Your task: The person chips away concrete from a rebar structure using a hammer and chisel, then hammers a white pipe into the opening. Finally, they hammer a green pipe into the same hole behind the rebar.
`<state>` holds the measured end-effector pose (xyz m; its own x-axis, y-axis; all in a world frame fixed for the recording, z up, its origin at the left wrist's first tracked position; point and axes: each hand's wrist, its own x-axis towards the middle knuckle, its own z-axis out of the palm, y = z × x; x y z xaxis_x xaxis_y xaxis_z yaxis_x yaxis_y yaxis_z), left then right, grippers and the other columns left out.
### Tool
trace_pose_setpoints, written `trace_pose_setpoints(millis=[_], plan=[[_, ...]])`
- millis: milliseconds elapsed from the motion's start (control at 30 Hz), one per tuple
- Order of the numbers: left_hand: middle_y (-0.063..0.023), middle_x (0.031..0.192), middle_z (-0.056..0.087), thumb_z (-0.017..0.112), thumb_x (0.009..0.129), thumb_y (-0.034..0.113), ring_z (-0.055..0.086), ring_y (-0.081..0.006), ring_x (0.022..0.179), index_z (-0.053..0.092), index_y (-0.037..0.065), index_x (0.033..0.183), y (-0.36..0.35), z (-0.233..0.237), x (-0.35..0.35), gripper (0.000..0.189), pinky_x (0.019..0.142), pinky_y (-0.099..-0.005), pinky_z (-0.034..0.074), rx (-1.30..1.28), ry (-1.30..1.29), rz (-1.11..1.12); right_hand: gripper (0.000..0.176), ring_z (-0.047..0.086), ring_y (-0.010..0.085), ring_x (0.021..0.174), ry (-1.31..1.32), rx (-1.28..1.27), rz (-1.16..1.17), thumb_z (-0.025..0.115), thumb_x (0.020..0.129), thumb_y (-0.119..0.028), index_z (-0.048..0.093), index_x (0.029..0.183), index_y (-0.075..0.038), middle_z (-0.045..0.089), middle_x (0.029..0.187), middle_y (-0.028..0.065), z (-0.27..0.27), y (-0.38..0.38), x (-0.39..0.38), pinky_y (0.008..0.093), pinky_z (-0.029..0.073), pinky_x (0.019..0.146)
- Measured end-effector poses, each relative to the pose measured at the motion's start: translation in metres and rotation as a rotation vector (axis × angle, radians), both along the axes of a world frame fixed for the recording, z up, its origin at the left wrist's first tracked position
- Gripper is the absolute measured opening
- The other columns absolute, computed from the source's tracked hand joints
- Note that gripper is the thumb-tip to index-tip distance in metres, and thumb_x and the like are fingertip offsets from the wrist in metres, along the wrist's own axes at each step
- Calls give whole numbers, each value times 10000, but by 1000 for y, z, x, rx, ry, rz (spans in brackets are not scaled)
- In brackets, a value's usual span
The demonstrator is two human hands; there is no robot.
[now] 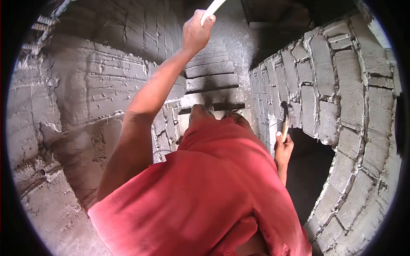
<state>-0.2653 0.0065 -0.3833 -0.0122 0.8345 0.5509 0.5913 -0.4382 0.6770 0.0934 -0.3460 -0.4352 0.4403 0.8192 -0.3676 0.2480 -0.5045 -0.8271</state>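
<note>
My left hand (pixel 197 32) is stretched far forward, with its fingers closed around a white, pipe-like length (pixel 212 7) that runs out of the top of the view. Low on the right, my right hand (pixel 283 149) grips the pale handle of a hammer (pixel 285 123). The hammer's dark head points up, close to the brick wall (pixel 322 68). Just under that hand, a dark opening (pixel 309 166) breaks the wall.
Narrow concrete steps (pixel 211 82) descend ahead, past my feet (pixel 205 112). A rough, mortar-smeared wall (pixel 109 70) lines the left side. Ridged metal rods (pixel 45 27) stick out at the upper left. My red shirt (pixel 200 196) covers the lower middle.
</note>
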Motion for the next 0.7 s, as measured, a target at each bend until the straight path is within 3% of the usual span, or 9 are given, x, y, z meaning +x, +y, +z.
trace_pose_setpoints(millis=[100,167,233,300,400,500,567,633,700], plan=[[-171,722,614,515,992,486,623,-403,692,570,31,990,4,-3,18,459,641,-457,491,62,-10,25,421,323,29,572,46,50,39,708,932,-386,514,747,-62,406,627,-78,16,16,21,244,256,491],[-135,696,587,503,994,529,590,-301,636,590,25,1004,6,-7,33,511,619,-411,475,41,-72,37,425,324,26,573,37,45,56,700,934,-407,514,759,-67,405,627,-76,18,25,42,242,255,491],[-144,692,569,516,1002,452,573,-302,618,585,27,991,7,-15,49,431,601,-415,462,73,-70,61,382,329,36,568,33,64,64,669,960,-356,531,784,-47,404,625,-66,24,34,55,255,268,488],[-184,709,602,492,1004,387,609,-390,652,560,35,961,3,-7,69,361,604,-468,461,-33,-137,45,296,352,54,562,-154,84,128,612,983,-262,550,827,-18,407,619,-55,18,37,73,278,288,482],[-103,637,509,446,1012,296,538,-201,571,547,49,932,26,-14,92,279,548,-386,425,53,-275,-24,303,418,88,578,-259,257,96,618,940,-244,545,781,4,445,601,5,6,49,85,314,345,492],[-14,623,469,408,1044,462,460,-97,557,525,48,887,53,0,117,459,506,-308,379,74,-457,-156,280,414,122,562,-224,222,-20,650,896,-208,518,766,1,437,581,33,-25,47,91,356,347,499],[37,669,449,442,992,600,385,-40,544,513,72,948,74,8,132,535,474,-209,312,54,-631,-316,285,403,140,560,-194,232,-83,663,883,-201,511,758,5,441,578,50,-32,51,80,369,352,513],[28,676,430,476,968,621,388,-36,520,479,74,970,90,17,143,546,444,-195,311,48,-776,-476,309,415,128,558,-233,320,-136,685,871,-223,514,753,6,456,584,54,-72,54,76,357,359,517],[16,672,439,495,950,640,391,-43,503,478,68,964,90,24,150,572,432,-199,326,-13,-941,-613,371,436,88,452,-170,447,-169,663,932,-342,509,773,-44,461,549,-18,-120,60,65,292,337,426]])
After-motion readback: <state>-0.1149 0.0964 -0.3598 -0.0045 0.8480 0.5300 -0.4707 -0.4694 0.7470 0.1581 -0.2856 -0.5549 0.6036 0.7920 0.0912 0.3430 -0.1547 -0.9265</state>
